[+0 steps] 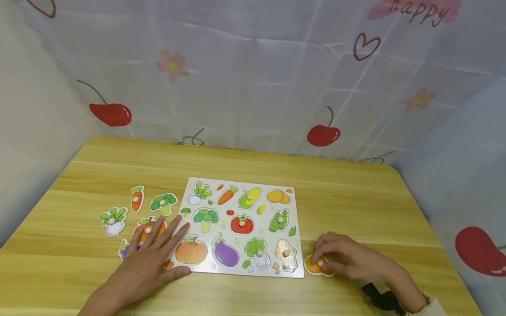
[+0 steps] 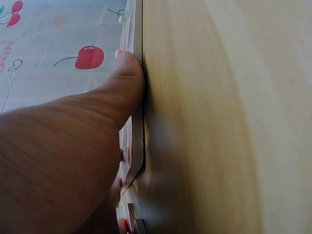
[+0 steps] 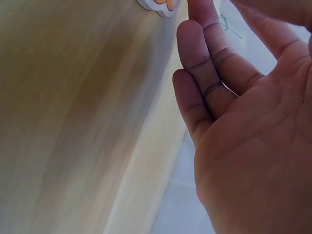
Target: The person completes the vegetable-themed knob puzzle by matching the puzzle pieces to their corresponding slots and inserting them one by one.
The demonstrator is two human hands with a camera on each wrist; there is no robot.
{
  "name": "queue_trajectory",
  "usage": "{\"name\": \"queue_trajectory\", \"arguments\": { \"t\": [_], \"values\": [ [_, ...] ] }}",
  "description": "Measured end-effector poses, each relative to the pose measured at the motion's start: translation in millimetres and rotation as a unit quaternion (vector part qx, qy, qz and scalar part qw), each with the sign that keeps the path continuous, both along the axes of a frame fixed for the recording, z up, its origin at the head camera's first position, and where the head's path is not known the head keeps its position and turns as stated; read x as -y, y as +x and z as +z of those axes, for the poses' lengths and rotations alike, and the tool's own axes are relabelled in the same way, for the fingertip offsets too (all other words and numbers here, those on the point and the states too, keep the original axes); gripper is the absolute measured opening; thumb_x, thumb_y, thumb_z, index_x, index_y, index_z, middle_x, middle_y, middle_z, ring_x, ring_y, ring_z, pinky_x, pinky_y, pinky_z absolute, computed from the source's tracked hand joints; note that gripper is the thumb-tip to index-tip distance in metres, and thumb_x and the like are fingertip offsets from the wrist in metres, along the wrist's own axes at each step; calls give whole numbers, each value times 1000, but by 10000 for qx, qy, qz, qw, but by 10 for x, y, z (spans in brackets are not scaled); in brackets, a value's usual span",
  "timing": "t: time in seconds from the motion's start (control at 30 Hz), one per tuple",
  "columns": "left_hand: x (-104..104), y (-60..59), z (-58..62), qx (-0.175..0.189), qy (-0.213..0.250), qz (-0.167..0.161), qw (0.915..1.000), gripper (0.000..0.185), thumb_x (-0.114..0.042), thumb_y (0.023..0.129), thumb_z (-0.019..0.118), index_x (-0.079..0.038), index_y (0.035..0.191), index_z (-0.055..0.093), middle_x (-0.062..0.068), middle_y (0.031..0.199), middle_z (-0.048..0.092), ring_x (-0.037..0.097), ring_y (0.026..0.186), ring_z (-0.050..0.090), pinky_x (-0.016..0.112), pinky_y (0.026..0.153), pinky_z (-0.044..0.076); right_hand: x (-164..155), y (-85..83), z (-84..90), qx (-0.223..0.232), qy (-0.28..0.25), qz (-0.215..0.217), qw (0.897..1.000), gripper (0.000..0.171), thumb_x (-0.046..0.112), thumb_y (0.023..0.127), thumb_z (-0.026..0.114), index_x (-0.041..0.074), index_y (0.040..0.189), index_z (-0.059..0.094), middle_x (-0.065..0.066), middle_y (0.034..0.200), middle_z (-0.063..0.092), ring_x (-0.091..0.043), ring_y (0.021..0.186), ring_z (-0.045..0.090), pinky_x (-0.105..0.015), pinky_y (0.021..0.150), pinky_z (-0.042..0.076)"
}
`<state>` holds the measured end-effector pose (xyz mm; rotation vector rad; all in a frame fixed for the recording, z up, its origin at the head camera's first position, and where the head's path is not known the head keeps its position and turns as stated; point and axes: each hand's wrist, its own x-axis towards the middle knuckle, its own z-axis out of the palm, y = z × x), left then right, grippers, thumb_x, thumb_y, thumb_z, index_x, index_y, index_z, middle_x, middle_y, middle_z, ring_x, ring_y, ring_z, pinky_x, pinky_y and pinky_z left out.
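Observation:
My right hand (image 1: 348, 256) is at an orange-yellow, double-rounded puzzle piece (image 1: 312, 267) just right of the board, with thumb and index finger on either side of its round knob. In the right wrist view, the piece's edge (image 3: 163, 7) shows at the top, beyond the fingers. My left hand (image 1: 148, 263) lies with fingers spread at the lower left of the vegetable puzzle board (image 1: 247, 232), its thumb along the front edge. Its fingers partly cover a pumpkin piece (image 1: 148, 230) and an eggplant piece (image 1: 124, 250).
Left of the board lie a carrot piece (image 1: 137, 198), a broccoli piece (image 1: 163, 204) and a radish piece (image 1: 113, 220). Several knobbed pieces sit in the board, including corn (image 1: 253, 195), tomato (image 1: 242, 228) and mushroom (image 1: 290, 262). A patterned curtain (image 1: 253, 87) hangs behind the wooden table (image 1: 356, 197).

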<state>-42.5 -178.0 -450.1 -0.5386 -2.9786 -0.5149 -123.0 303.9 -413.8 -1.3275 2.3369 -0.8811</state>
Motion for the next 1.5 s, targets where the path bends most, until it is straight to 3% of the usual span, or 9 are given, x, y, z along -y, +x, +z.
{"name": "queue_trajectory", "arguments": {
  "t": [0.57,1.03,1.27,1.5],
  "values": [
    [0,-4,8,45,-15,22,10000,86,-65,88,62,-25,158,32,1,167,24,33,156,8,61,120,-1,0,-5,-40,247,32,-137,9996,15,19,93,72,31,101,71,16,99,63,-5,96,56,-24,85,46],
    [-13,-7,6,154,35,41,9999,86,-65,88,60,-27,159,30,-1,168,22,32,157,5,62,120,-3,-15,-113,24,-139,-78,-66,9999,20,13,92,73,31,99,69,16,102,65,-4,97,57,-25,85,48],
    [-18,-2,-8,34,-55,29,10000,85,-66,88,60,-27,159,31,0,167,23,30,157,5,60,121,-4,-12,-200,94,37,-62,-315,9995,16,16,93,72,30,101,69,14,103,66,-4,94,58,-27,81,49],
    [-14,-4,-10,-36,-91,26,9999,85,-66,88,60,-26,158,31,1,167,24,31,157,6,60,121,-5,3,-319,132,-361,69,-554,9978,17,15,92,72,31,99,69,16,103,65,-4,94,58,-28,82,50]
  ]
}}
